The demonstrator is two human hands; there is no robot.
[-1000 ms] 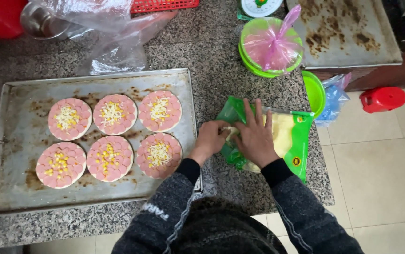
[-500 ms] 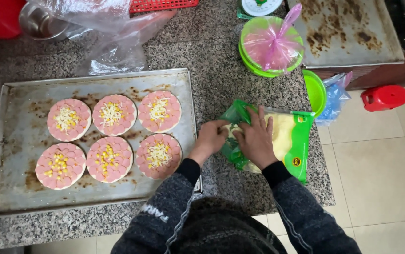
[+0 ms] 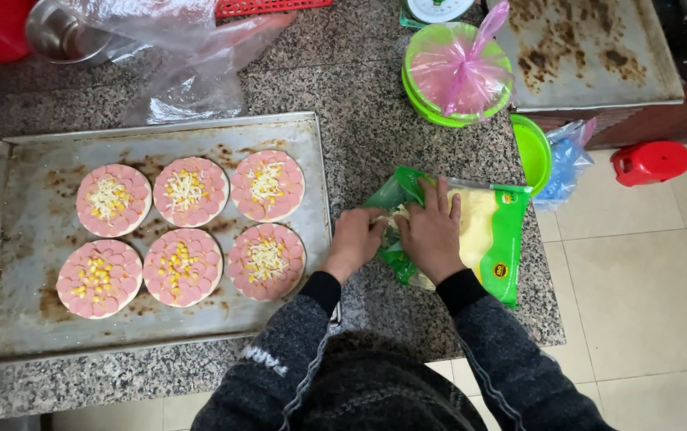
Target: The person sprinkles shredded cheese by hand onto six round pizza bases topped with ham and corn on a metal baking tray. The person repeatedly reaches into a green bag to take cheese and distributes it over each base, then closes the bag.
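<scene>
**Hands at the cheese bag**

The left hand (image 3: 357, 239) now pinches grated cheese at the mouth of the green plastic bag (image 3: 493, 239). The right hand (image 3: 433, 231) presses flat on the bag, just as before, beside the metal tray (image 3: 16, 263) of round pink-topped pizzas (image 3: 266, 259) on the grey tabletop (image 3: 359, 120).

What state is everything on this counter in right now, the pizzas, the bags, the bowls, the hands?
Baking tray: flat on the counter, stained, six small pizzas on it.
Four pizzas: sausage slices topped with shredded cheese.
Two pizzas: sausage and corn, no cheese.
Cheese bag: lying flat, open at its left end.
Left hand: fingers at the bag's opening.
Right hand: pressed flat on the bag.
Green bowl: covered by a knotted pink plastic bag.
</scene>
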